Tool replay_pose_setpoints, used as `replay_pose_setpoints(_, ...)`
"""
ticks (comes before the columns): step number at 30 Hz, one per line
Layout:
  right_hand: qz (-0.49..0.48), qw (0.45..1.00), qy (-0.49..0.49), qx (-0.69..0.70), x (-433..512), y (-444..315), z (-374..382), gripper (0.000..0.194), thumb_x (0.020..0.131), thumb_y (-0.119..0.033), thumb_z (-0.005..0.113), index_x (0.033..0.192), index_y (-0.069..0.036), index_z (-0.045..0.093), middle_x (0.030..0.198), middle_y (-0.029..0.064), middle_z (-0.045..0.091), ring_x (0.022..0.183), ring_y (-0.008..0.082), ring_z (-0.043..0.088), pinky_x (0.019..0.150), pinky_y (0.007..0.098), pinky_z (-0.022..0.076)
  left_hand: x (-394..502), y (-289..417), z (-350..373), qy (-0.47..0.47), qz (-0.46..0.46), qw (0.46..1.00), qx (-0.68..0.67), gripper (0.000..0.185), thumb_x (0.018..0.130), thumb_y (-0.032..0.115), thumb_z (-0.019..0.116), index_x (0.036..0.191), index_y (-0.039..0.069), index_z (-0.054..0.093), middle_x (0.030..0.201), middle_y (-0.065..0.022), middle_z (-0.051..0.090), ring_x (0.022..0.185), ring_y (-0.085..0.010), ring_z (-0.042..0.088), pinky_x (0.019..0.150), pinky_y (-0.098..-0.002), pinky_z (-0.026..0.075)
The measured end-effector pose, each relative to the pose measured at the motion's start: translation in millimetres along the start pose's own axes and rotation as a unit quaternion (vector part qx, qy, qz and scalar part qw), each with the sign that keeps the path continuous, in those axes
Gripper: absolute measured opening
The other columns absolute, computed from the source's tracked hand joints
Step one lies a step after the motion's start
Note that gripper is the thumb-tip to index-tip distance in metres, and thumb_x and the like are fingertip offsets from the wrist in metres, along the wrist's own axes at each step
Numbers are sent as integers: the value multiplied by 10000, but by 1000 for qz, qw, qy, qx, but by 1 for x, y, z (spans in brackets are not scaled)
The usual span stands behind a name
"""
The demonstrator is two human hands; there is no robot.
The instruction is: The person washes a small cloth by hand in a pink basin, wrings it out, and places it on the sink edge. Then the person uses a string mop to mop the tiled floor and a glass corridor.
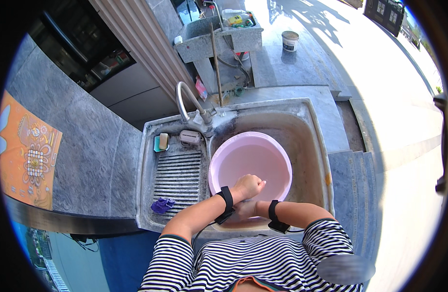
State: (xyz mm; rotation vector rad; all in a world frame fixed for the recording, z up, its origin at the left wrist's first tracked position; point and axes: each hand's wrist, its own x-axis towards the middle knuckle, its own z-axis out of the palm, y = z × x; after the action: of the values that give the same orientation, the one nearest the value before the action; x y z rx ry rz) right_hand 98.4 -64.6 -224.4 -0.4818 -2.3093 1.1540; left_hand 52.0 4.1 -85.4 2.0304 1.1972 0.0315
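A pink plastic basin (214,166) stands in the right-hand bowl of a stone laundry sink (320,160) and appears to hold cloudy water (256,160). My left hand (248,186) is curled into a fist over the near half of the basin; nothing shows in it. Just below, my right hand (245,209) lies by the basin's near rim, close to my left wrist. My left forearm partly covers its fingers, so I cannot tell what they grip. Each wrist wears a black strap with a small device and cable.
Left of the basin is a ribbed washboard (177,182) with a purple cloth (162,205). Behind it sit a soap bar (163,141) on a teal dish and a pale brush-like object (190,137). A curved metal faucet (189,95) rises at the back, near a wooden pole (215,65).
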Motion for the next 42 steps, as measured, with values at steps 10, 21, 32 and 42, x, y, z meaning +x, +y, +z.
replay_pose_setpoints(10,88,995,-43,21,1,-23,-16,420,755,-111,572,1166,-34,530,1129,141,578,1052,225,549,907,315,421,2,-4,11,5,13,1000,2,356,839,321,488,646,65,644,648,-188,595,638,-375,579,626,-458,451)
replay_pose_setpoints(21,144,983,-118,5,4,-54,-45,416,793,-182,556,1179,-33,509,1166,139,552,1098,219,522,938,315,389,-1,3,12,43,26,999,10,371,837,314,487,620,46,624,610,-191,577,592,-371,565,590,-453,443)
replay_pose_setpoints(32,26,988,-150,3,11,-49,-32,390,692,-29,547,1081,-8,562,1067,118,594,998,225,565,869,299,427,-21,-14,16,92,-67,993,-25,370,841,328,483,638,56,629,630,-177,586,625,-368,575,602,-445,449)
replay_pose_setpoints(42,-392,751,-203,-491,15,-93,-38,107,715,-219,570,748,-119,590,855,9,569,893,197,545,859,349,404,-66,-35,20,131,-132,941,-284,402,852,323,578,576,31,560,544,-76,572,542,-167,577,543,-301,449)
